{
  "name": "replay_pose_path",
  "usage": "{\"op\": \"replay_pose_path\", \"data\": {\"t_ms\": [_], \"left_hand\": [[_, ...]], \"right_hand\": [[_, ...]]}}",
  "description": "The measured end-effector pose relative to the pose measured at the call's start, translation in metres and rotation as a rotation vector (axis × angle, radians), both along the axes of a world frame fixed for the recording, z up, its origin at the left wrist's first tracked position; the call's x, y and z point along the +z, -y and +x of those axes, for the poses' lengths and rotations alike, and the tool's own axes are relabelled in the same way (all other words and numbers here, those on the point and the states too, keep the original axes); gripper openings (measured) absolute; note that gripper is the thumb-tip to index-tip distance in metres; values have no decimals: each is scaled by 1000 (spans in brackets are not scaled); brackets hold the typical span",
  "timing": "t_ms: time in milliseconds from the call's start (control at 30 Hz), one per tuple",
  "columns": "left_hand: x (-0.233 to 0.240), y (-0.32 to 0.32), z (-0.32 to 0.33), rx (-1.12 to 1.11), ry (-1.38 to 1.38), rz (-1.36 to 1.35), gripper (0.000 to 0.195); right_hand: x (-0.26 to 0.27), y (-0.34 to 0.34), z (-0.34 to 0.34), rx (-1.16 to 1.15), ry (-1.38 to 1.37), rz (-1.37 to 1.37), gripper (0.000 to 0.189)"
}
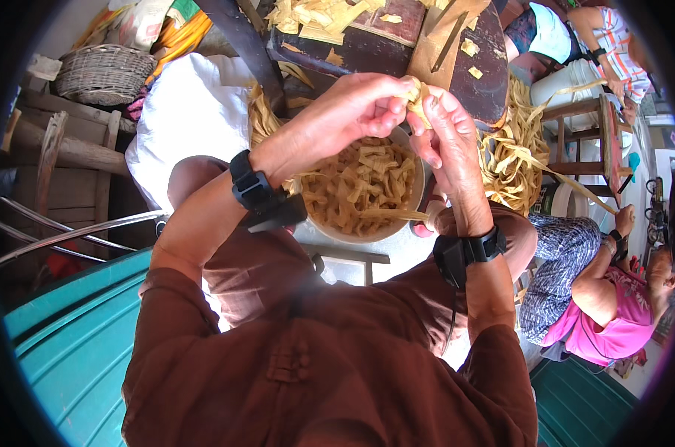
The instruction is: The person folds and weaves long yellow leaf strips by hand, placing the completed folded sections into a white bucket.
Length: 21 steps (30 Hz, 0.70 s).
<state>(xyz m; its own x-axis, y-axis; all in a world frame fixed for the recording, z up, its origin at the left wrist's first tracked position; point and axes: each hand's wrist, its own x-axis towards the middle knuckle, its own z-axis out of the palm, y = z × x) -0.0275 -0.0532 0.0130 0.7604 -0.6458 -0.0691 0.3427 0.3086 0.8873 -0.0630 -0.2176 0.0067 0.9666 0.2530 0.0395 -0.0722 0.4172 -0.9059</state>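
Observation:
Between the fingertips of both hands is a small folded piece of pale yellow strip [418, 103], which looks like dried plant fibre. My left hand [365, 106] pinches it from the left, with the fingers curled. On its other side, my right hand [448, 131] grips it between thumb and fingers. Beneath the hands, a round tub [365, 239] stands between my knees, filled with many short, folded yellow pieces [359, 187]. One longer strip [396, 214] lies over its near side. My fingers hide part of the held piece.
Ahead stands a dark wooden table [482, 89] with yellow scraps [320, 17] and a wooden board [438, 47] bearing a metal blade. Long strips [513, 162] heap to the right. A white sack [195, 117] and wicker basket [105, 72] are left. Two people sit right, near a wooden stool [608, 145].

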Motion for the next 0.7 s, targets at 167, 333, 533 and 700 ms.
{"op": "replay_pose_path", "data": {"t_ms": [167,333,533,700], "left_hand": [[-3,-2,-4,89,191,252,29],[19,-1,-13,83,-82,16,37],[36,-16,-19,135,-265,-65,38],[33,-25,-20,100,-441,-54,40]], "right_hand": [[-9,-2,1,-60,151,-285,21],[8,1,0,41,35,-111,20],[18,11,-13,9,100,-252,17],[10,13,-24,-33,136,-483,13]]}}
